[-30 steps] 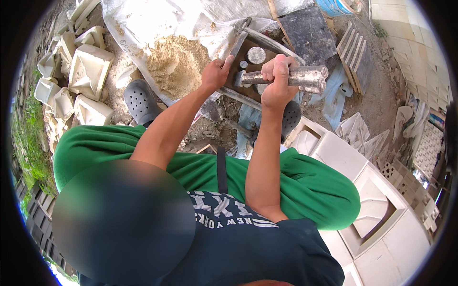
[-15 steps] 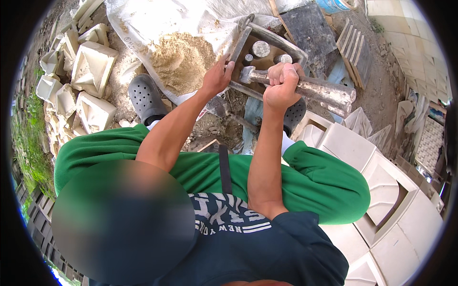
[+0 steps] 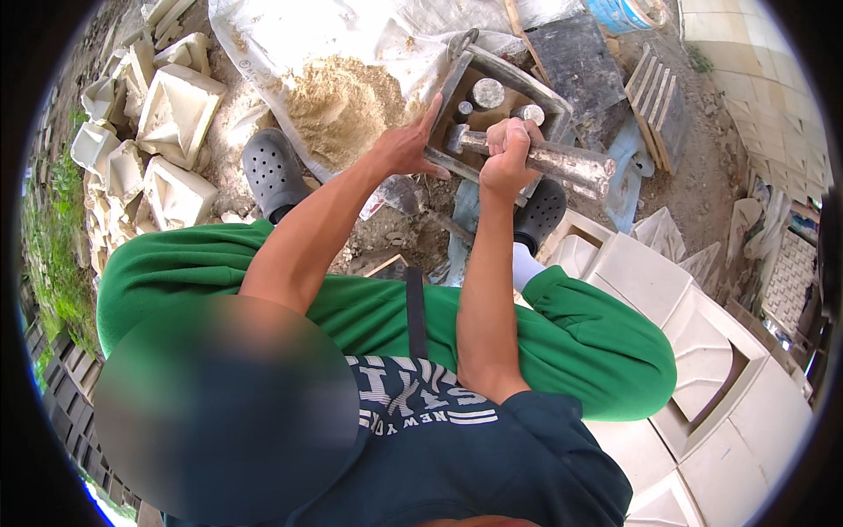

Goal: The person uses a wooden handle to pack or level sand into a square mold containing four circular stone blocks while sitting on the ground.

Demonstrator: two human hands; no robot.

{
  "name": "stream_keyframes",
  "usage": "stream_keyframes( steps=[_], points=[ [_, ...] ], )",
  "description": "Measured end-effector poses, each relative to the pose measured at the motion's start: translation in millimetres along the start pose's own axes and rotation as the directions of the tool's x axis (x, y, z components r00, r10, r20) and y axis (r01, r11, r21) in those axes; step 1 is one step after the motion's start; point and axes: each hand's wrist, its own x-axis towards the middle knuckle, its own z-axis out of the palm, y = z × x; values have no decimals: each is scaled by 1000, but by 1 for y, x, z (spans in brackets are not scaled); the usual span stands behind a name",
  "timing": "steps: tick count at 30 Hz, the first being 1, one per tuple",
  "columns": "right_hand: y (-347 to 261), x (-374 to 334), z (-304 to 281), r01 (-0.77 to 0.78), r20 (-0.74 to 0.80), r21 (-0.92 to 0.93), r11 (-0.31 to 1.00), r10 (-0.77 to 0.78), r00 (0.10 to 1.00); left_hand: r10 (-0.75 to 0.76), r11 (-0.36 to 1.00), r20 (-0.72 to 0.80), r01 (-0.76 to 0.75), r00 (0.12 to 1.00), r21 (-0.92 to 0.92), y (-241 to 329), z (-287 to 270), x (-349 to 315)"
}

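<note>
My right hand (image 3: 507,160) is wrapped round a worn, whitish-brown, club-shaped tool (image 3: 575,167). Its thick cylinder points right, and its thinner end lies over the near side of a dark, box-shaped mould (image 3: 450,86). Inside the mould stand a thick pale-topped post (image 3: 488,93), a second post (image 3: 529,114) and a thinner dark one (image 3: 464,108), among sandy material. At the mould's left corner, my left hand (image 3: 408,149) has its fingers spread, holding nothing; whether it touches the wall I cannot tell.
A sand heap (image 3: 342,101) lies on a white sheet (image 3: 263,35) beyond my left hand. Cream cast blocks (image 3: 180,110) are piled at the left, with more blocks (image 3: 632,272) at the right. A dark board (image 3: 575,61) and a slatted wooden piece (image 3: 654,105) lie beyond the mould.
My left hand has spread its fingers and turned flatter beside the mould. My right hand, still gripping the club-shaped tool, has shifted slightly left and nearer to me.
</note>
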Motion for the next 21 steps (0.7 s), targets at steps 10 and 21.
stream_keyframes(
  steps=[10,21],
  points=[
    [-4,-2,10,-21,23,-46,999,22,999,-175,977,408,108,896,183,0,-15,27],
    [-2,-3,9,55,58,46,997,-57,997,-332,933,620,153,711,324,28,-46,38]
  ],
)
